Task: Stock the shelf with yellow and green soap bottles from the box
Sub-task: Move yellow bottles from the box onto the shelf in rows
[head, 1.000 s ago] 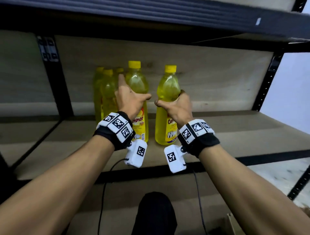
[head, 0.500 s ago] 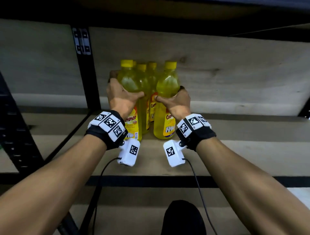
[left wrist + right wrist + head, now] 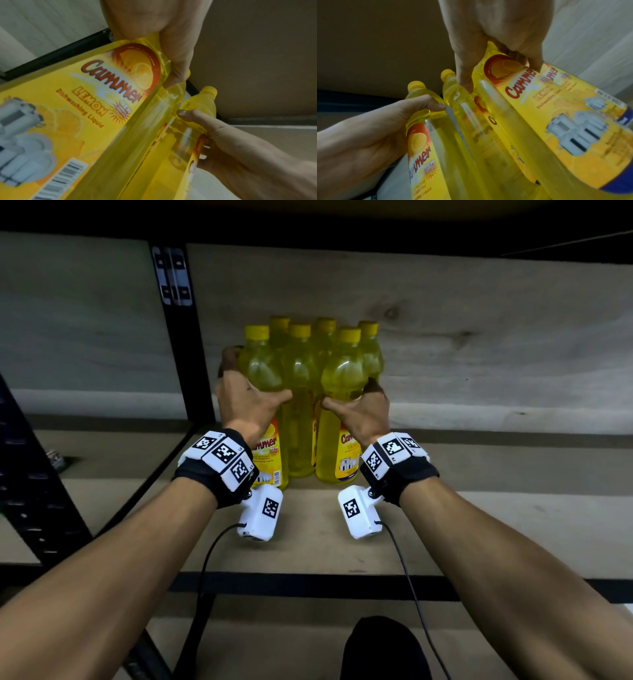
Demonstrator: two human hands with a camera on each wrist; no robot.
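— Head view: both hands are on the front row of yellow bottles at the back of the shelf (image 3: 308,535). The left hand (image 3: 245,405) wraps the left bottle (image 3: 262,371), fingers curled round its far side, thumb across the front. The right hand (image 3: 363,412) clamps the right bottle (image 3: 342,378) the same way.

— Are they set down or in the air?

— Both look upright with their bases on the board, close against the bottles behind. A middle bottle (image 3: 301,405) stands between the two, ungripped.

— Which step, then?

— Placing, I'd say: squaring the pair into the cluster. The wrist views show thumbs pressed on the shoulders above the labels, so neither grip is loosened.

— Next?

— Likely letting go of both and drawing the hands straight back, without clipping the caps or tipping the row. Then back to the box for more; it isn't in view, and no green bottles show on this shelf.
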